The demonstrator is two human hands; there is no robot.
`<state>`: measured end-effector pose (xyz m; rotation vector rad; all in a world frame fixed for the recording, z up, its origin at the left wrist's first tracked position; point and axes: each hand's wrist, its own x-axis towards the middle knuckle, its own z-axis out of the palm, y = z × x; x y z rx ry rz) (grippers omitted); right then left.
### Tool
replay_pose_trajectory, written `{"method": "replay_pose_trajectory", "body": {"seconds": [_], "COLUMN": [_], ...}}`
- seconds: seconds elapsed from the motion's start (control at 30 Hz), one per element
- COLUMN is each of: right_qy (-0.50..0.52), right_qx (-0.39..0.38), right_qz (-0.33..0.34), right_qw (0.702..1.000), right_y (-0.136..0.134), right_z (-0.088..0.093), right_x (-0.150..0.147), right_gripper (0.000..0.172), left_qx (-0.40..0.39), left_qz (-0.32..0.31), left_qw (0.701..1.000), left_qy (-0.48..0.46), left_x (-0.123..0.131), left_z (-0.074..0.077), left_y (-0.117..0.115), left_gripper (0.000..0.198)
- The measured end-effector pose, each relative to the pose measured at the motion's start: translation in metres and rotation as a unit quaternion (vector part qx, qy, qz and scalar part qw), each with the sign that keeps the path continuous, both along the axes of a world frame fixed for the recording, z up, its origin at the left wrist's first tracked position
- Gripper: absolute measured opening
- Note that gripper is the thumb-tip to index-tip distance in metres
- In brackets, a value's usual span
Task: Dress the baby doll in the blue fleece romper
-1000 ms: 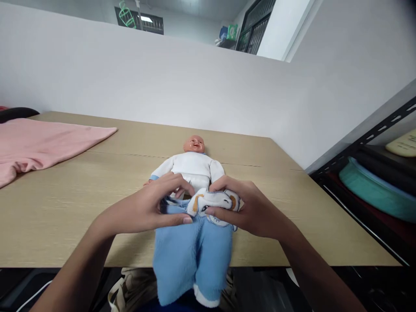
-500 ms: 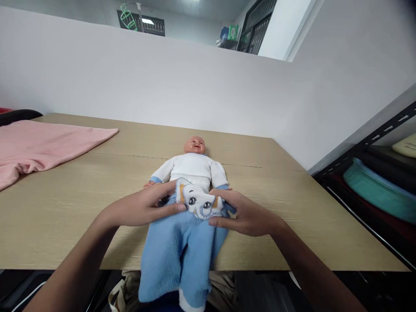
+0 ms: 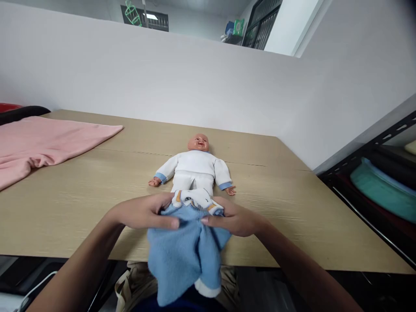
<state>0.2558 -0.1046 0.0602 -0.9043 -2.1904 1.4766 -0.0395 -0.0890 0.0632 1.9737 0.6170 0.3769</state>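
left hand (image 3: 143,212) + right hand (image 3: 234,216) each pinching bunched waistband of blue fleece pants (image 3: 185,255) | pants at near table (image 3: 81,186) edge, cuffs hanging off | doll (image 3: 195,167) on back, white top on, pants below its waist, not up | pink cloth (image 3: 42,141) far left

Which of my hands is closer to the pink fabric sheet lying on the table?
Left. The left hand holds the blue fleece trousers on the side facing the pink fabric sheet; the right hand holds their opposite side, farther off.
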Motion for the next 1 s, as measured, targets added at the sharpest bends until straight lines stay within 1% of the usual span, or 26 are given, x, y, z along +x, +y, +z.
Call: {"method": "replay_pose_trajectory", "body": {"seconds": [0.07, 0.1, 0.17, 0.23, 0.27, 0.33, 0.4, 0.47, 0.57, 0.63, 0.67, 0.73, 0.8, 0.83, 0.9, 0.93, 1.0], "right_qy": [0.008, 0.006, -0.019, -0.056, -0.063, -0.032, 0.029, 0.062, 0.044, 0.014, 0.0, -0.017, -0.011, 0.001, 0.032, 0.046, 0.061], "right_qx": [-0.022, -0.032, -0.056, -0.08, -0.087, -0.101, -0.128, -0.176, -0.242, -0.264, -0.272, -0.292, -0.314, -0.32, -0.331, -0.333, -0.332], "right_qz": [0.005, 0.019, 0.065, 0.083, 0.078, 0.061, 0.062, 0.063, 0.071, 0.103, 0.124, 0.162, 0.179, 0.179, 0.165, 0.152, 0.123], "right_qw": [1.0, 0.999, 0.996, 0.992, 0.991, 0.993, 0.989, 0.98, 0.967, 0.959, 0.954, 0.942, 0.932, 0.93, 0.929, 0.929, 0.933], "right_y": [-0.001, -0.001, -0.003, -0.006, -0.008, -0.012, -0.015, -0.017, -0.014, -0.011, -0.01, -0.01, -0.013, -0.014, -0.017, -0.018, -0.018], "right_z": [0.0, 0.0, 0.001, -0.001, -0.002, -0.005, -0.009, -0.012, -0.013, -0.01, -0.008, -0.004, -0.003, -0.005, -0.01, -0.013, -0.015], "right_x": [-0.004, -0.006, -0.009, -0.009, -0.009, -0.009, -0.01, -0.011, -0.011, -0.011, -0.011, -0.013, -0.016, -0.017, -0.019, -0.019, -0.019], "right_gripper": [0.036, 0.038, 0.048, 0.059, 0.06, 0.056, 0.052, 0.056, 0.065, 0.065, 0.064, 0.067, 0.07, 0.07, 0.064, 0.06, 0.052], "left_qx": [-0.057, -0.079, -0.112, -0.139, -0.152, -0.178, -0.202, -0.223, -0.261, -0.284, -0.292, -0.31, -0.335, -0.348, -0.366, -0.369, -0.358], "left_qz": [-0.065, -0.087, -0.101, -0.092, -0.085, -0.065, -0.033, 0.0, 0.018, 0.019, 0.008, -0.033, -0.081, -0.096, -0.093, -0.084, -0.047], "left_qw": [0.996, 0.993, 0.988, 0.984, 0.982, 0.976, 0.97, 0.964, 0.954, 0.949, 0.946, 0.939, 0.927, 0.92, 0.912, 0.912, 0.92], "left_qy": [-0.011, -0.017, -0.034, -0.06, -0.075, -0.106, -0.133, -0.147, -0.143, -0.138, -0.138, -0.143, -0.15, -0.154, -0.158, -0.158, -0.152], "left_x": [-0.004, -0.005, -0.004, -0.003, -0.002, -0.002, -0.003, -0.004, -0.004, -0.003, -0.002, -0.001, 0.001, 0.002, 0.003, 0.004, 0.002], "left_z": [-0.004, -0.005, -0.009, -0.013, -0.016, -0.025, -0.036, -0.048, -0.059, -0.06, -0.059, -0.053, -0.046, -0.043, -0.039, -0.039, -0.04], "left_y": [-0.001, -0.001, -0.004, -0.008, -0.01, -0.015, -0.019, -0.023, -0.027, -0.03, -0.032, -0.036, -0.042, -0.044, -0.048, -0.05, -0.051], "left_gripper": [0.061, 0.061, 0.056, 0.053, 0.053, 0.055, 0.057, 0.059, 0.061, 0.057, 0.054, 0.054, 0.058, 0.062, 0.063, 0.059, 0.047]}}
